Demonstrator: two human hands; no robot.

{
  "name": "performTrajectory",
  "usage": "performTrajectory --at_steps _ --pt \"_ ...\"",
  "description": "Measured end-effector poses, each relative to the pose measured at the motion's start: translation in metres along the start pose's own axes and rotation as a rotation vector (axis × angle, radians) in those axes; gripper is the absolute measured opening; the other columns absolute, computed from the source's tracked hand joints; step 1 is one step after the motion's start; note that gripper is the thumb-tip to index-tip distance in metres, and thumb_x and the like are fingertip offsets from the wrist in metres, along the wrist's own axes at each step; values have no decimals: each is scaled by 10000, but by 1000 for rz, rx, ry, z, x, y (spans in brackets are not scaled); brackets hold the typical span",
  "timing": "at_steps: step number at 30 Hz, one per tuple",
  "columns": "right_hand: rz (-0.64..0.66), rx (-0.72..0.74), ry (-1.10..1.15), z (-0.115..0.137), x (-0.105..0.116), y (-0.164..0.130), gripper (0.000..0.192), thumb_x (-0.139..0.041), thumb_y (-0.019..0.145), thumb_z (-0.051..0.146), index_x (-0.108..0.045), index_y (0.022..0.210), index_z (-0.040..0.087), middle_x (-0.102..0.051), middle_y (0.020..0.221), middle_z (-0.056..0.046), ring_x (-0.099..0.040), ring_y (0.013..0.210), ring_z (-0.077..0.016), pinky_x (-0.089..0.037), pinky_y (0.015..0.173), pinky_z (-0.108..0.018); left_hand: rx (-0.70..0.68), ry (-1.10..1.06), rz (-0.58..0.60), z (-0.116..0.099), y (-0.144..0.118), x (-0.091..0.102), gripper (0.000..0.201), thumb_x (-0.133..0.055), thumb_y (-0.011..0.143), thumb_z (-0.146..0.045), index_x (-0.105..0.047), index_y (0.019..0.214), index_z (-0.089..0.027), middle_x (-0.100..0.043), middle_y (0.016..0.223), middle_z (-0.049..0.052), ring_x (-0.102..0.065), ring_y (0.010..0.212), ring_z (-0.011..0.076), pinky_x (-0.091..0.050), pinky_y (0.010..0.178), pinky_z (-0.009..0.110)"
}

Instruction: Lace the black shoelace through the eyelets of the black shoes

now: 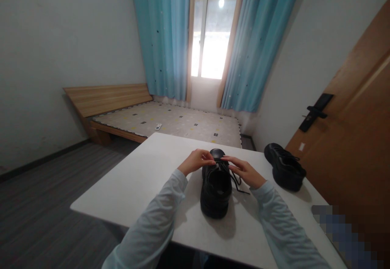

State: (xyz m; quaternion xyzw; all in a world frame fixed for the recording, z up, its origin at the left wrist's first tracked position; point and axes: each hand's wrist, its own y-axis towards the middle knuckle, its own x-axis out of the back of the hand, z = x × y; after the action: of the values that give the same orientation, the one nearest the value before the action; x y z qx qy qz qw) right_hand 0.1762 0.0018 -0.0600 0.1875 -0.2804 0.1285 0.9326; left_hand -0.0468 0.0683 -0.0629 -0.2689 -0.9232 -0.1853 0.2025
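A black lace-up shoe stands on the white table, toe toward twelve o'clock. The left hand meets its lacing from eleven o'clock, the right hand from one; whether either is clamped on it, I cannot tell. A loose lace end trails toward three o'clock; the matching shoe sits farther out that way.

through my remote feed i see what looks like a home bedroom: a bed with a wooden headboard, blue curtains flanking a window, and a brown door.
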Motion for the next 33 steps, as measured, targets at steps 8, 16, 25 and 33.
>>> performTrajectory --at_steps 8,16,25,33 --pt "-77 34 14 2 -4 3 329 -487 849 407 -642 1088 242 -648 1139 -50 -552 1109 -232 -358 1009 -445 -24 16 27 -3 0 -3 290 -620 722 -395 -645 760 -109 -650 716 45 -565 665 127 -448 656 245" --pt "-82 6 52 -1 -5 4 354 -459 856 447 -644 1078 243 -649 1132 -40 -551 1100 -222 -353 1008 -432 -44 110 -32 -5 -1 -6 237 -532 800 -352 -592 823 -124 -628 800 40 -547 742 133 -430 672 238" --pt "-76 -5 61 1 -6 5 350 -460 852 442 -636 1081 243 -648 1114 -40 -553 1073 -227 -360 1001 -448 -82 115 -101 -19 -4 -9 182 -508 825 -314 -563 817 -141 -622 768 16 -528 694 114 -403 622 224" --pt "-71 -35 70 -3 -7 5 365 -452 851 463 -634 1084 247 -641 1120 -39 -562 1060 -226 -423 944 -420 -116 -209 -9 -20 -3 -10 193 -545 804 -316 -518 857 -132 -573 727 -2 -533 678 97 -409 648 225"
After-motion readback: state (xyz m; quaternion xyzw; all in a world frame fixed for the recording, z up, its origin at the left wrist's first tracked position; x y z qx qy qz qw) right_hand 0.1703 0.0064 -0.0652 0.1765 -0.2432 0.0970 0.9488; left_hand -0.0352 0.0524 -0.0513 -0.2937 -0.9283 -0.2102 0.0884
